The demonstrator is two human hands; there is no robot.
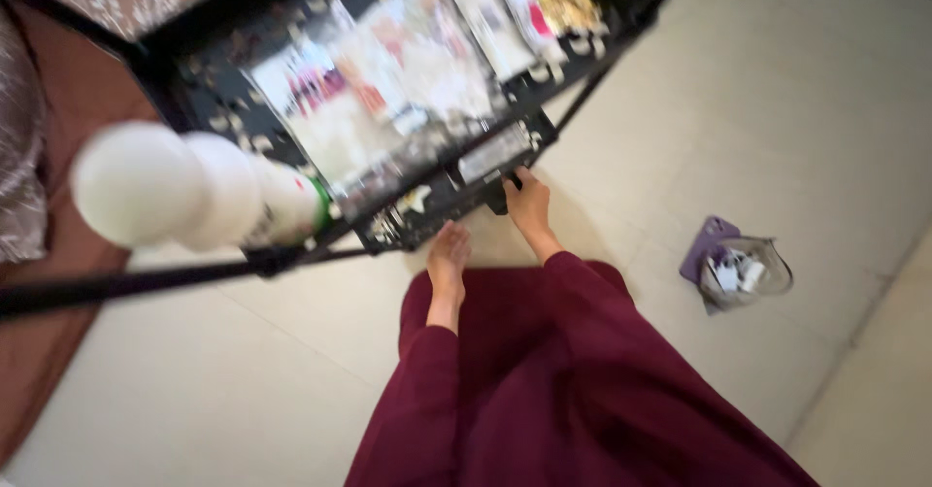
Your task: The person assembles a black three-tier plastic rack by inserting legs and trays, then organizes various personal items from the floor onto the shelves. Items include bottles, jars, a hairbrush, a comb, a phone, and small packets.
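Neither of my hands shows in this blurred downward head view. Below me are my two legs in dark red cloth (544, 380) and my bare feet on the pale tiled floor. One foot (449, 257) stands just in front of a black metal rack (442, 196). The other foot (530, 205) touches the rack's lowest front edge. The rack's shelf holds several packets and printed pouches (388, 79). A white bottle with a green band (194, 191) lies close to the camera at the rack's upper left.
A purple flat case with a clear bag of small white items (733, 264) lies on the floor to the right. A brown patterned fabric surface (39, 157) fills the left edge. Pale floor tiles (777, 89) spread to the right and front.
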